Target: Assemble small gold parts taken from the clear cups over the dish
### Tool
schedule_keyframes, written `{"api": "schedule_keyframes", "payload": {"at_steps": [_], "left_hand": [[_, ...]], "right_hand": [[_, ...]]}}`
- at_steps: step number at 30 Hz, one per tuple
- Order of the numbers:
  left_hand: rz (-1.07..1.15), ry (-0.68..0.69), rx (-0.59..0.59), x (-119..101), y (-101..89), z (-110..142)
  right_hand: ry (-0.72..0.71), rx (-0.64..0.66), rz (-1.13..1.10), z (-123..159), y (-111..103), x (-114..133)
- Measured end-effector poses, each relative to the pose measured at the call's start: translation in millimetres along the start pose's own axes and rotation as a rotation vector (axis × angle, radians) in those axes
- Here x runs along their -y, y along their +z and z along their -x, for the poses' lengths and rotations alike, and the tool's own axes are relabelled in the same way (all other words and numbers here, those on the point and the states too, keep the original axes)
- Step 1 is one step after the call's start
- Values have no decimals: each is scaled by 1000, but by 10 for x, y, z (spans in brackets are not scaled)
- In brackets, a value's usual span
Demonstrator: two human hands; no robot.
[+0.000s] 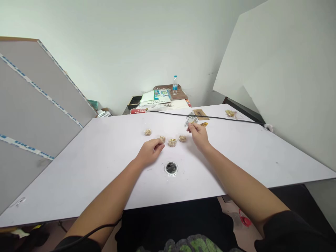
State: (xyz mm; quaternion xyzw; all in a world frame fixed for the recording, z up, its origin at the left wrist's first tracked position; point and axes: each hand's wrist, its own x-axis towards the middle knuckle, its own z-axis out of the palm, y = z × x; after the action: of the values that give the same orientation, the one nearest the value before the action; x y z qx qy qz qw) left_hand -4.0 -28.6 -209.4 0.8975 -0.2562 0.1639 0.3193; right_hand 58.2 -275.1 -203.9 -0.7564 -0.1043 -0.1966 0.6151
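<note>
Four small clear cups would be too exact to tell apart in detail; several hold small gold-coloured pieces. My left hand [151,151] rests at the table with thumb and fingers pinched together, just in front of one cup [162,139]. Whatever lies in that pinch is too small to tell. To its right stand a middle cup [172,142] and another cup [182,138]; a further cup [147,132] sits apart on the left. Above the table, right of the cups, my right hand [199,134] is closed in a pinch near a crumpled silver pouch [191,119]. Its contents, if any, cannot be made out.
A black cable [223,118] crosses the back of the white table [110,147]. A brown card [201,114] and a bag of gold pieces [230,113] lie behind my right hand. A round cable hole [171,168] is in front. A water bottle [175,85] stands farther back.
</note>
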Motion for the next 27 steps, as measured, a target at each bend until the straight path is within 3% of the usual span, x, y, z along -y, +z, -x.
{"api": "schedule_keyframes", "payload": {"at_steps": [5,9,14,18,22,27], "left_hand": [[-1,-41,-86,8,6,-25],[14,-49,-83,23,7,-28],[22,-34,-71,19,9,-27],[11,-30,-67,16,11,-36],[15,-20,-63,19,7,-33],[16,-21,-65,8,-3,-29]], "right_hand": [[-19,6,53,-16,-28,-28],[-50,12,88,-19,-27,-33],[-194,44,149,18,25,10],[-356,140,255,44,133,42],[-430,235,430,66,242,76],[-502,411,669,10,196,241]]}}
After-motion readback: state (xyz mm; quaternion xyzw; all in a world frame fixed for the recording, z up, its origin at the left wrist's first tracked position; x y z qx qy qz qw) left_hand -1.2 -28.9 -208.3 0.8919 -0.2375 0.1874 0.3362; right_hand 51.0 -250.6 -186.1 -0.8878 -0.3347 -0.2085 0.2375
